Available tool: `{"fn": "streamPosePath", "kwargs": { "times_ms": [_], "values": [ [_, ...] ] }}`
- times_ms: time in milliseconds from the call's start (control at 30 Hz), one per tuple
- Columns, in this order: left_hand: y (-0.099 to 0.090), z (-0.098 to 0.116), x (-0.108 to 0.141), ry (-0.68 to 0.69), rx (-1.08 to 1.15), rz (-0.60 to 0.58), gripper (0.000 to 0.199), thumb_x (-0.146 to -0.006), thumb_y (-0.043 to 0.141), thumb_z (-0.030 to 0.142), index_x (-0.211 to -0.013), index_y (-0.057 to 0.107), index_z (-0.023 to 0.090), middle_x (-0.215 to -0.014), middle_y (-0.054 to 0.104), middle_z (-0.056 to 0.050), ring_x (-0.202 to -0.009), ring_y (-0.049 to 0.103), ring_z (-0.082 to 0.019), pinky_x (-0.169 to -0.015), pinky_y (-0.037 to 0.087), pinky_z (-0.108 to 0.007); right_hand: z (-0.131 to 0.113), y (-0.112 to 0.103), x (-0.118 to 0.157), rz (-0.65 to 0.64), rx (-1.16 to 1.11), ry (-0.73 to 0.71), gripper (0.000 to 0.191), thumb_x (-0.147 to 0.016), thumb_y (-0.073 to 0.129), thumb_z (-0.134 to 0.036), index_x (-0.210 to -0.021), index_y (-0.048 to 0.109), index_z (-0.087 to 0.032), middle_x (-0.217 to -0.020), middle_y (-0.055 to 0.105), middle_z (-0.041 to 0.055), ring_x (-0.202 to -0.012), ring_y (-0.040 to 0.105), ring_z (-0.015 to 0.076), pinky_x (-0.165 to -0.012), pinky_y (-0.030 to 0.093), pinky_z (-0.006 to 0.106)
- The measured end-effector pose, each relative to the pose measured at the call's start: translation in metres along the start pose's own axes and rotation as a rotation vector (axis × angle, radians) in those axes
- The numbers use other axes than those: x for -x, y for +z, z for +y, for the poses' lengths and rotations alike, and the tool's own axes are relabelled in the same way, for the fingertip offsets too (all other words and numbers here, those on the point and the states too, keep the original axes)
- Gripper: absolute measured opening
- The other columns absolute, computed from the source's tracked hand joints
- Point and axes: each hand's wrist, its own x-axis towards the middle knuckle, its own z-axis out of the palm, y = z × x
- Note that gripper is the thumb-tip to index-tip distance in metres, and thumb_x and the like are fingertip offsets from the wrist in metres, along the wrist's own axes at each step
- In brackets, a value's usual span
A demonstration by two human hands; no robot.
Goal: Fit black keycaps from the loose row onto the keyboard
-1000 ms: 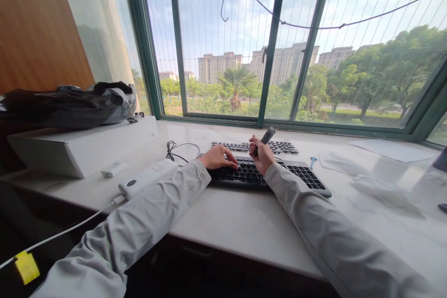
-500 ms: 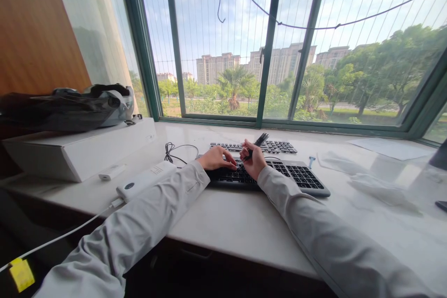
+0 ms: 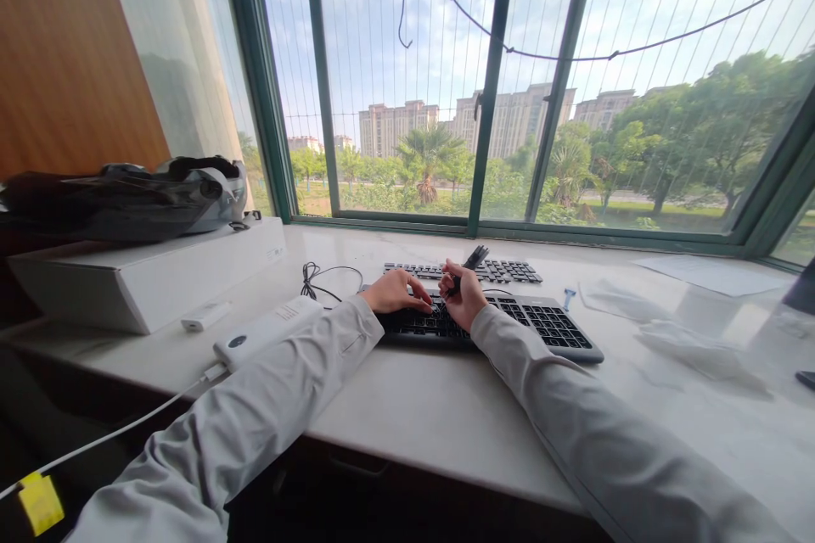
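Observation:
A black keyboard (image 3: 560, 327), its keycaps off over at least the right part, lies on the white counter under both hands. My right hand (image 3: 464, 299) is closed around a black brush (image 3: 474, 260), whose bristle end points up and away. Over the keyboard's left half, my left hand (image 3: 396, 292) reaches down with fingertips drawn together at the key area. Whatever is between those fingertips is too small to make out. Behind the hands, loose black keycaps (image 3: 509, 271) are laid out in rows.
A white power bank-like device (image 3: 271, 331) with a cable sits left of the keyboard, near a coiled black cable (image 3: 310, 278). Farther left is a white box (image 3: 146, 280) with a dark bag on top. A small blue tool (image 3: 569, 297) and clear plastic bags (image 3: 700, 348) lie right.
The view has tilted very slightly. Both hands hold nearly the same place over the keyboard, and the brush stays in my right hand.

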Motion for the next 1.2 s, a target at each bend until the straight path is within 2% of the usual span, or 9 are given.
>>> {"fn": "streamPosePath", "kwargs": {
  "times_ms": [300,600,933,1100,1200],
  "values": [
    [0.000,0.000,0.000,0.002,0.012,-0.004,0.035,-0.060,0.075,0.045,-0.082,0.077,0.018,-0.074,0.071,-0.004,-0.074,0.061,-0.017,-0.067,0.043,-0.025,-0.002,0.005,0.003,-0.001,0.033,0.024,0.023,-0.076,0.062,-0.032,-0.066,0.047,-0.018,-0.046,0.031,-0.0078,-0.040,0.028,0.0063,-0.038,0.020,0.022],
    [0.000,-0.001,0.000,0.022,0.001,0.000,0.036,-0.061,0.075,0.046,-0.083,0.077,0.018,-0.074,0.071,-0.003,-0.073,0.061,-0.016,-0.066,0.042,-0.024,0.000,0.007,0.003,-0.006,0.067,0.046,0.019,-0.076,0.061,-0.029,-0.066,0.049,-0.017,-0.048,0.033,-0.0071,-0.042,0.029,0.0064,-0.040,0.021,0.022],
    [-0.001,-0.002,0.001,0.040,-0.005,-0.017,0.037,-0.063,0.074,0.046,-0.084,0.076,0.016,-0.076,0.071,-0.005,-0.073,0.061,-0.017,-0.065,0.042,-0.024,0.011,0.005,-0.002,-0.034,-0.051,-0.103,0.025,-0.069,0.070,-0.029,-0.062,0.049,-0.017,-0.052,0.034,-0.0072,-0.045,0.026,0.0043,-0.039,0.022,0.019],
    [-0.003,-0.002,0.001,0.051,-0.025,-0.051,0.035,-0.068,0.070,0.045,-0.087,0.075,0.016,-0.078,0.071,-0.005,-0.078,0.061,-0.017,-0.070,0.043,-0.025,0.013,0.002,-0.006,-0.070,-0.031,-0.071,0.028,-0.071,0.069,-0.034,-0.063,0.048,-0.018,-0.048,0.025,-0.0087,-0.043,0.024,0.0050,-0.039,0.022,0.019],
    [-0.005,-0.003,0.001,0.061,-0.016,-0.086,0.036,-0.072,0.067,0.045,-0.089,0.074,0.014,-0.082,0.071,-0.006,-0.081,0.061,-0.018,-0.073,0.044,-0.026,0.013,0.003,-0.005,-0.110,0.007,-0.106,0.030,-0.071,0.069,-0.037,-0.063,0.047,-0.019,-0.047,0.023,-0.0091,-0.042,0.022,0.0057,-0.038,0.021,0.021]
  ]
}}
